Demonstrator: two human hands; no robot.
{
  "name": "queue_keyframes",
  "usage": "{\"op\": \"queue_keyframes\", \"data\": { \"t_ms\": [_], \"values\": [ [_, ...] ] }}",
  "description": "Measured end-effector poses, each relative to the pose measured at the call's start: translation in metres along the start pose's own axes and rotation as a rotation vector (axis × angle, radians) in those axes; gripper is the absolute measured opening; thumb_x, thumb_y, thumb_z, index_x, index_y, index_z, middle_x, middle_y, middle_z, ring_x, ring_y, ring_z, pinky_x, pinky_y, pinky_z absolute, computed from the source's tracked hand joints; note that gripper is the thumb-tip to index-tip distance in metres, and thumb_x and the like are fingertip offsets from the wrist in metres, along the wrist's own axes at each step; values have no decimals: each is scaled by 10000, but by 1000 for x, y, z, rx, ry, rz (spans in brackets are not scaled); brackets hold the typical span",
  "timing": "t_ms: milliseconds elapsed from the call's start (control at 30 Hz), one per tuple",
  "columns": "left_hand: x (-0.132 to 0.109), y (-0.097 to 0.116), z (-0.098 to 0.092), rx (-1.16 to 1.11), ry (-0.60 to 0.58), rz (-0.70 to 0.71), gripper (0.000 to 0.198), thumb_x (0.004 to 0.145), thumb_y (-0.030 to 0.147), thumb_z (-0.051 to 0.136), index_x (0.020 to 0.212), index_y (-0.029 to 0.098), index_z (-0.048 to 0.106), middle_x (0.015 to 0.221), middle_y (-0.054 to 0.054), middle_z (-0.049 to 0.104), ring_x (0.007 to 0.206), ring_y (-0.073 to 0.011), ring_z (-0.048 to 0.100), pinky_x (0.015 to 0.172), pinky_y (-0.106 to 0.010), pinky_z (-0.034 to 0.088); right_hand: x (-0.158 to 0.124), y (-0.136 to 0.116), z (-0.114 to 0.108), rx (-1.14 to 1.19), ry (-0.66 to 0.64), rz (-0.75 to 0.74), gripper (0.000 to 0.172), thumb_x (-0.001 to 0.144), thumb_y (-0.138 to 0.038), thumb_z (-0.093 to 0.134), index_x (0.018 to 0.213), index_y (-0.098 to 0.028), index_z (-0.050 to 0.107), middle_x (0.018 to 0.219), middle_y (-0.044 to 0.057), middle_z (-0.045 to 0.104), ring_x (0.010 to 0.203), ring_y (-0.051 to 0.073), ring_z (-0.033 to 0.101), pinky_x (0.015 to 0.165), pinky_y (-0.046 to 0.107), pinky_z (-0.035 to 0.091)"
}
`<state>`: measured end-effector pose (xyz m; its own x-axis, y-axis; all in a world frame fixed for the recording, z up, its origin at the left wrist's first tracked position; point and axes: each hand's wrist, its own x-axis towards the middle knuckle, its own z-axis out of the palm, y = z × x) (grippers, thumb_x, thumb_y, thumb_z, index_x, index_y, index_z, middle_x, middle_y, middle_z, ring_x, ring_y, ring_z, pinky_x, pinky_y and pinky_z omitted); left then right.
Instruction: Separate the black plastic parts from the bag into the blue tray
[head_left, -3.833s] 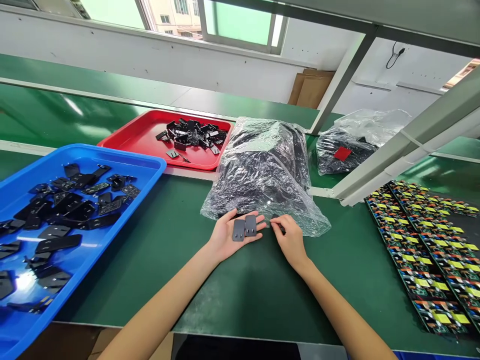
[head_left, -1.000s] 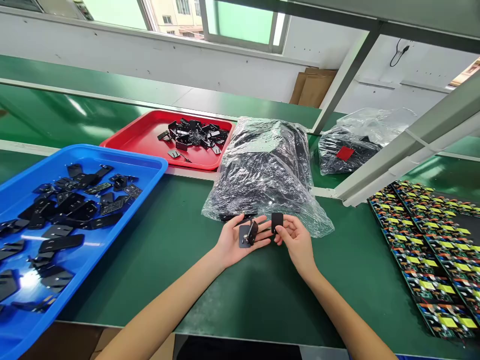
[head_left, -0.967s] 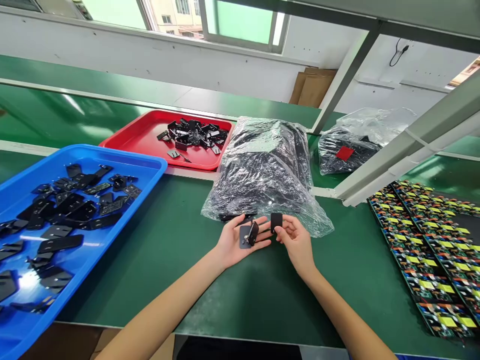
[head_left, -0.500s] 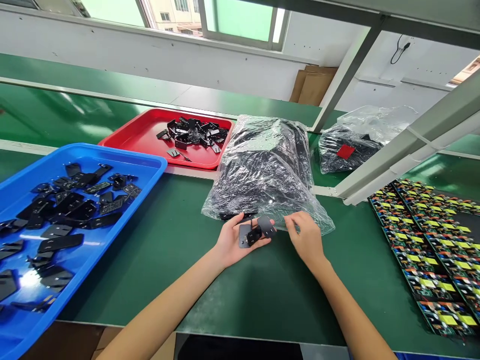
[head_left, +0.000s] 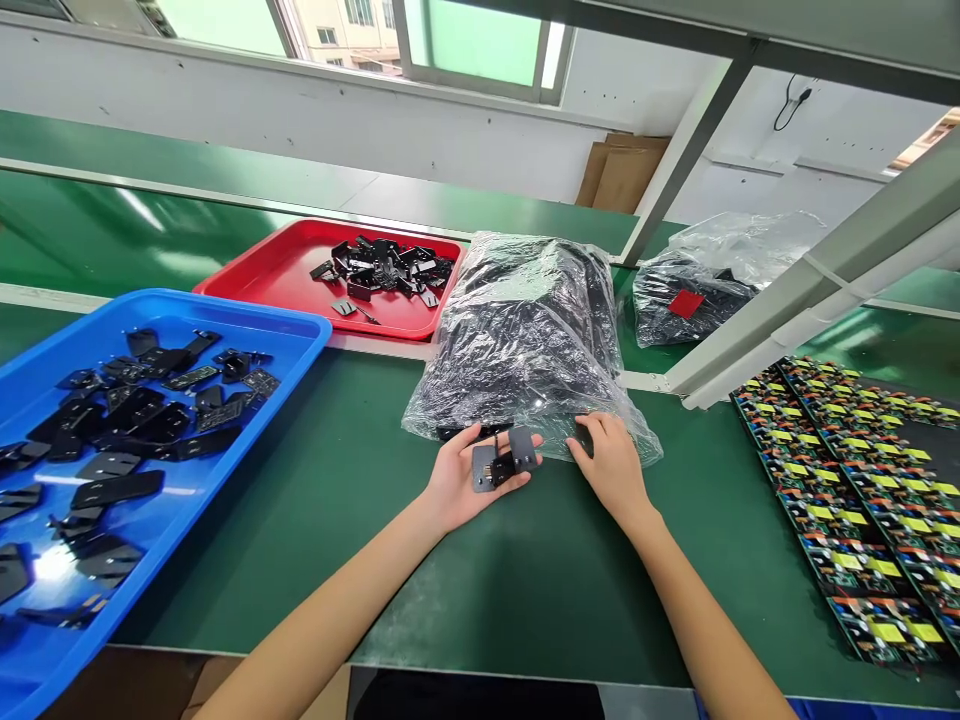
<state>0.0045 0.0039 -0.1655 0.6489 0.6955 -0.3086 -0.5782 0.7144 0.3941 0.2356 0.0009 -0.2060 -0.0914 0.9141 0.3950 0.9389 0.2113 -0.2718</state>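
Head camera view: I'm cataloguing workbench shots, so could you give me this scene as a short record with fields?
Left hand: palm up, small dark plates resting on it
Right hand: fingers curled at the large plastic bag's near edge; grip cannot be told
Red tray: black parts, left of that bag
Blue tray: black pieces, nearer than the red one
Circuit boards: rows with yellow patches, right side
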Motion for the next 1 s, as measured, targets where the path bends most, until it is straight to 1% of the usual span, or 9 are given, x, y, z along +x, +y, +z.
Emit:
{"op": "queue_keyframes", "data": {
  "t_ms": [133,200,267,400,500,567,700,867,1000],
  "values": [
    [-1,2,-1,-98,22,7,525,864,405,434,1240,46,506,1158,-203,606,885,-237,618,709,-312,484,0,1,1,-45,48,38,413,854,-397,515,1166,-127,533,1139,176,567,1057,324,514,818,464,464],
    [-2,2,0,-144,28,27,509,860,402,442,1232,60,511,1053,-177,650,845,-230,625,727,-331,487,0,2,2,-42,39,32,371,864,-385,502,1119,-123,562,1133,175,574,1045,322,522,833,474,460],
    [-2,2,0,-159,39,56,502,857,403,447,1222,65,514,990,-160,666,899,-267,627,808,-388,478,0,1,1,6,2,-10,287,885,-337,469,1044,-135,596,1072,151,601,1021,297,537,863,465,454],
    [-2,1,2,-147,46,60,554,860,407,438,1285,51,445,1194,-200,591,1125,-349,536,957,-459,395,0,-4,-1,92,-29,-43,294,892,-299,446,1106,-148,580,1069,142,590,1064,278,518,881,427,464],
    [-1,1,3,-139,20,23,607,868,406,427,1351,44,364,1303,-217,507,1195,-348,482,1007,-456,347,1,-3,-1,85,3,-19,380,903,-294,402,1239,-144,498,1226,166,518,1180,297,441,919,457,442],
    [0,0,2,-141,16,9,630,870,404,425,1366,25,335,1309,-225,499,1205,-346,473,1021,-449,333,1,2,1,96,-15,-30,398,909,-258,359,1275,-143,465,1252,156,517,1189,288,439,955,475,412],
    [2,-1,0,-145,23,14,645,875,397,420,1361,-16,326,1310,-238,493,1211,-344,467,1022,-419,343,1,8,6,156,-30,-8,382,895,-252,371,1242,-149,494,1164,134,584,1118,277,488,942,478,414],
    [1,-1,0,-137,0,-15,650,875,404,421,1352,-29,339,1335,-236,467,1227,-339,450,1013,-382,362,0,4,6,212,-25,94,330,882,-277,394,1126,-142,569,923,114,609,894,252,549,803,425,472],
    [1,-1,1,-100,30,-12,616,874,396,422,1329,-17,389,1335,-232,469,1211,-351,463,1026,-410,346,0,-2,3,201,-65,135,382,885,-334,410,1203,-159,530,955,113,594,926,259,542,784,410,466]
  ]
}}
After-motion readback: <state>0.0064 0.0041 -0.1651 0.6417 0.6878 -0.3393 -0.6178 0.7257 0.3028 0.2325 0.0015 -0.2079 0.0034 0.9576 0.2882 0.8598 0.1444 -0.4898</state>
